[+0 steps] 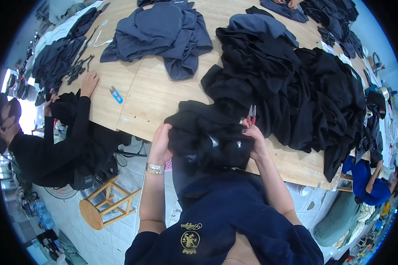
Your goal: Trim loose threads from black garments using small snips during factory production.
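Observation:
At the table's near edge I hold a black garment (192,123) up between both hands, its lower part hanging toward my lap. My left hand (161,142) is closed on its left side, with the thumb over the cloth. Closed on the right side is my right hand (256,140), which also keeps a pair of red-handled thread snips (251,116), blades pointing away from me. Two small pale patches, perhaps labels or shine, show on the garment's front. Its far part touches a heap of black garments (256,66) on the table.
Dark grey garments (163,31) lie piled on the wooden table (154,97). Blue-handled snips (116,94) rest to the left. A co-worker in black (62,150) handles dark cloth there, beside a wooden stool (106,203). Another person in blue (371,187) is at the far right.

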Tool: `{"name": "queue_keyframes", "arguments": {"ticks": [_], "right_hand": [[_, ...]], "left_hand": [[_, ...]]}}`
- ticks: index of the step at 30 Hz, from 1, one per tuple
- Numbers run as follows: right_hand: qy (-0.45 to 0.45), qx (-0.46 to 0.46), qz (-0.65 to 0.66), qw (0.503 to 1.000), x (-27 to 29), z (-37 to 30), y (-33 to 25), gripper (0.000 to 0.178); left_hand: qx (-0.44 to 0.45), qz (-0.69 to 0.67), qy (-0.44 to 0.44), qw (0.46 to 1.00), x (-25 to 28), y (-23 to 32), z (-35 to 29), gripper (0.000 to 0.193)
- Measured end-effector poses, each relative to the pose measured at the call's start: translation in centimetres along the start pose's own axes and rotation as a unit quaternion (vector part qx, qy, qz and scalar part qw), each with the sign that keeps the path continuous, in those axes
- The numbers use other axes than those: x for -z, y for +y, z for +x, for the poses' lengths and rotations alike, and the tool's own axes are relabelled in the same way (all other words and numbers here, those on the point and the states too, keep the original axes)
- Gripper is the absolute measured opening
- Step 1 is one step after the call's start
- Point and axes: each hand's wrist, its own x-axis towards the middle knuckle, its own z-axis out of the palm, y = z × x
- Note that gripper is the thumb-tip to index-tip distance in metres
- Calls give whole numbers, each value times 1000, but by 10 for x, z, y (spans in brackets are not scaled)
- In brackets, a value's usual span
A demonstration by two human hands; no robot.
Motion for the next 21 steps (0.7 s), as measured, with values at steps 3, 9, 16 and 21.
{"name": "queue_keyframes", "arguments": {"ticks": [3,9,16,21], "right_hand": [[-4,-17,87,996,-16,-4,-12,16],[-102,2,45,994,-14,-3,-24,28],[-22,85,-75,993,-18,10,-20,31],[166,203,-476,839,-5,33,-9,22]], "left_hand": [[77,-147,-78,983,13,8,11,27],[102,-316,-142,933,3,12,15,26],[84,-376,-77,920,10,10,32,27],[57,-310,-49,948,-11,-5,38,31]]}}
